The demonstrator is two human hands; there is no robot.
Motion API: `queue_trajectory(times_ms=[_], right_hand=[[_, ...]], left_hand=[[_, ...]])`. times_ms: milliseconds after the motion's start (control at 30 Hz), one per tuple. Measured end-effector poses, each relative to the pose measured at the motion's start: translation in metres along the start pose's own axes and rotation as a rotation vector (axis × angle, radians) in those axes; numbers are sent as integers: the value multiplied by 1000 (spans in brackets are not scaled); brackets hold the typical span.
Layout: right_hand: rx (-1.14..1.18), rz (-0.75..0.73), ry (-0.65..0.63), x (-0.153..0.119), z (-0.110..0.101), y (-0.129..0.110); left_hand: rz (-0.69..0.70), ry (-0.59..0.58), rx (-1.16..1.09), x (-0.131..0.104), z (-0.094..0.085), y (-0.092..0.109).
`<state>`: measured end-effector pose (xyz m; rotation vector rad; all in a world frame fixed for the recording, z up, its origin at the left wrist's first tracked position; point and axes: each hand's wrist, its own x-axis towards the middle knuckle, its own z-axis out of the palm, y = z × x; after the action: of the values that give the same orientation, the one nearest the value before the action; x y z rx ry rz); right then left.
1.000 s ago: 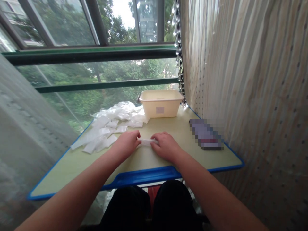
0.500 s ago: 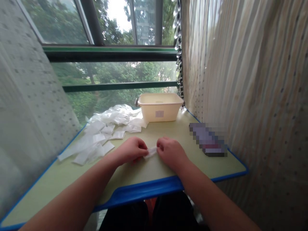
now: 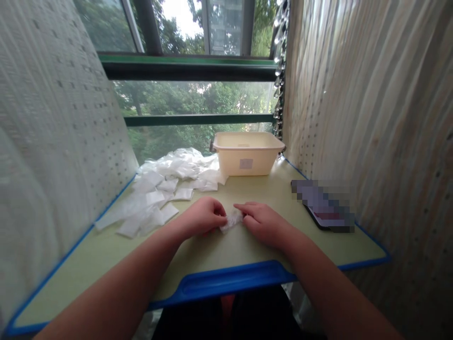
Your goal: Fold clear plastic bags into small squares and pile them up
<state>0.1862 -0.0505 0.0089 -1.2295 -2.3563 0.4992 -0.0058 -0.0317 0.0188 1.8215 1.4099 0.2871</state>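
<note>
My left hand (image 3: 207, 216) pinches the left end of a small, crinkled, translucent white piece (image 3: 232, 220), low over the middle of the table. On the other side, my right hand (image 3: 264, 221) touches the piece's right end, its index finger stretched out to the left above it and its other fingers bent; whether it grips the piece is hard to see. Behind and left of my left hand lies a loose pile of thin white pieces (image 3: 170, 177), some flat and square, some crumpled.
A cream plastic bin (image 3: 230, 163) with a small label stands at the back of the yellow-green table (image 3: 226, 257), which has a blue rim. A phone with a blurred screen (image 3: 323, 208) lies at the right. Curtains hang on both sides and a window is behind.
My right index finger has stretched out over the white piece, which looks more crumpled and spread. The whole view has shifted, so the table and bin appear farther right.
</note>
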Motion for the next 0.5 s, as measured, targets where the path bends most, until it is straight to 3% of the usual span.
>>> queue_trajectory(times_ms=[200,500], right_hand=[[190,55,-123,2,-11,5],[120,126,-320,35,-22,10]], left_hand=[[48,-99,-56,1,-7,-6],[66,-195,-64,2,-15,-6]])
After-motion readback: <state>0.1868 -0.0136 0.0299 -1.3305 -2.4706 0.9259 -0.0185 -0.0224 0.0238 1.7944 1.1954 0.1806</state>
